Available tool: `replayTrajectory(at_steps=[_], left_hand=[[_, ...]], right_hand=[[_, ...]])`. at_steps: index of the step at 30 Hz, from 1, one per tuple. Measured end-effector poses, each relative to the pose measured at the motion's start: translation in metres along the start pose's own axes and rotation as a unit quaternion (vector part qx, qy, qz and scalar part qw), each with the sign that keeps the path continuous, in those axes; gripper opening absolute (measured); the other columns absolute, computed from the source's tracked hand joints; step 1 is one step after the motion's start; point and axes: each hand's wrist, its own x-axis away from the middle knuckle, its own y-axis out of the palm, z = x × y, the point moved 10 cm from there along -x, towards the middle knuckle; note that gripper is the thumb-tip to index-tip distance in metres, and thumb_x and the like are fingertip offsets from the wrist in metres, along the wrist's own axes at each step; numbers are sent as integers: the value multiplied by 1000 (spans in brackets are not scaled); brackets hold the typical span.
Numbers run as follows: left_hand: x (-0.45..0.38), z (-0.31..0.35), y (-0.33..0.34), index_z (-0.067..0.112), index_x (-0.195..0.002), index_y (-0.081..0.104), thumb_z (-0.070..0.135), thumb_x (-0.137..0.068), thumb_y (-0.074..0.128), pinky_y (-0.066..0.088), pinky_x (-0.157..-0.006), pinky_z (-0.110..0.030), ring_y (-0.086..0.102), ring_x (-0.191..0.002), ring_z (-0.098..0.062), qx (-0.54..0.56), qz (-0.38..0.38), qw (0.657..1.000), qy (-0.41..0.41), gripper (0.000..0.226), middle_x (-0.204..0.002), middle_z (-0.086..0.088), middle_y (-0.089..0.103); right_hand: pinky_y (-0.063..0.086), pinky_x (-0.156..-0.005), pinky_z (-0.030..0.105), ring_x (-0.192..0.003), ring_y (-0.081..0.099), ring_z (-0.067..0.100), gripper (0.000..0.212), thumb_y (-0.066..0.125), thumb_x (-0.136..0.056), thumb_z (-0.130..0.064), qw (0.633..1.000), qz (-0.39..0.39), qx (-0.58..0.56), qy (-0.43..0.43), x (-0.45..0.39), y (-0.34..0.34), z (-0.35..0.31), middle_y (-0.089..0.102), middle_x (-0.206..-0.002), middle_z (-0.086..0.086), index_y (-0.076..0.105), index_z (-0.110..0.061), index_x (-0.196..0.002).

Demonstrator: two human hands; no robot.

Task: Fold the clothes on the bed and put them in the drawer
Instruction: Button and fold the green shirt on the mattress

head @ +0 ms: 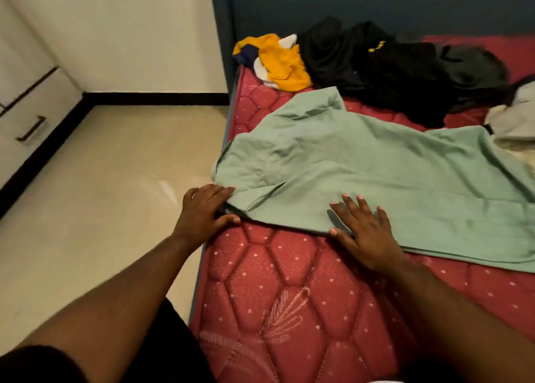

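A pale green cotton garment (362, 174) lies spread near the red quilted mattress's (278, 290) left edge. The left hand (202, 211) pinches its corner; the right hand (364, 232) presses flat-fingered on its near hem. Bare mattress lies below.

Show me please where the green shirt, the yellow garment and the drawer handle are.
green shirt (362, 168), head view, on its flat middle.
yellow garment (282, 62), head view, on its yellow front fold.
drawer handle (31, 129), head view, on the bar's middle.
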Motion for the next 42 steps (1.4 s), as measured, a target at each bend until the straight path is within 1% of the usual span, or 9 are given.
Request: replayTrajectory(at_steps=[5, 17, 20, 22, 26, 29, 32, 38, 42], left_hand=[[5, -36, -19, 39, -92, 73, 48, -73, 66, 43, -86, -37, 59, -98, -17, 184, 109, 963, -165, 22, -98, 10, 66], [27, -63, 37, 17, -78, 69, 0, -81, 69, 50, -73, -29, 60, -78, -18, 499, 88, 765, -396, 18, -78, -3, 65], [29, -42, -10, 20, -92, 69, 1, -75, 59, 46, -88, -39, 57, -101, -26, 275, 191, 870, -362, 27, -105, -5, 63], [3, 29, -40, 17, -106, 67, 1, -68, 55, 38, -95, -38, 52, -113, -25, 165, 249, 945, -130, 43, -116, -7, 61], [-43, 88, 25, 15, -135, 56, 21, -88, 42, 39, -106, -41, 49, -130, -28, 99, 31, 993, 59, 50, -141, -11, 53], [-48, 68, 65, 26, -153, 27, 15, -95, 32, 23, -116, -45, 20, -148, -25, -6, -114, 993, 7, 59, -162, -4, 19], [-60, 98, 46, 27, -149, 32, 15, -96, 35, 19, -113, -55, 19, -148, -26, -88, -55, 995, 8, 54, -163, -3, 15], [-86, 164, 98, 32, -156, 6, 52, -101, 24, -10, -114, -59, 5, -150, -14, -66, -136, 988, 37, 61, -163, 12, 5], [-87, 144, 105, 34, -155, -3, 62, -97, 15, -15, -112, -63, 0, -150, -13, -88, -142, 986, 7, 67, -163, 16, -1]], right_hand=[[-1, -116, 51, -149, -8, 17, 90, -9, -73, -81, 998, -18, -4, -64, -39, 13, -74, -2, -162, -11, 9, -43, -152], [-9, -112, 64, -147, -19, 18, 70, 16, -87, -77, 998, -54, 36, 10, -76, 37, -85, -18, -159, -15, -9, -51, -148], [-9, -111, 65, -147, -19, 21, 71, 16, -89, -75, 997, -52, 57, 13, -76, 37, -87, -19, -160, -12, -11, -48, -148], [-10, -111, 63, -148, -18, 23, 72, 19, -91, -72, 997, -41, 59, -11, -77, 34, -97, -18, -160, -10, -10, -44, -150], [-11, -115, 52, -148, -12, 13, 85, 15, -82, -81, 997, -41, 44, -39, -83, 28, -81, -11, -161, -13, -6, -39, -152], [-4, -119, 51, -149, -4, 15, 95, 7, -73, -89, 997, -12, 58, 54, -79, 4, 25, -4, -162, -13, -2, -38, -153], [1, -118, 53, -150, -1, 22, 87, 13, -82, -81, 984, -1, 81, 155, -68, -24, 100, -1, -163, -7, 2, -33, -154], [4, -120, 47, -149, 8, 22, 84, 8, -82, -74, 998, 12, 50, 32, -42, 5, 48, 12, -162, -4, 14, -30, -154], [6, -119, 48, -149, 8, 23, 95, 1, -74, -88, 980, 6, 81, 180, 43, -31, 228, 11, -162, -4, 11, -36, -153]])
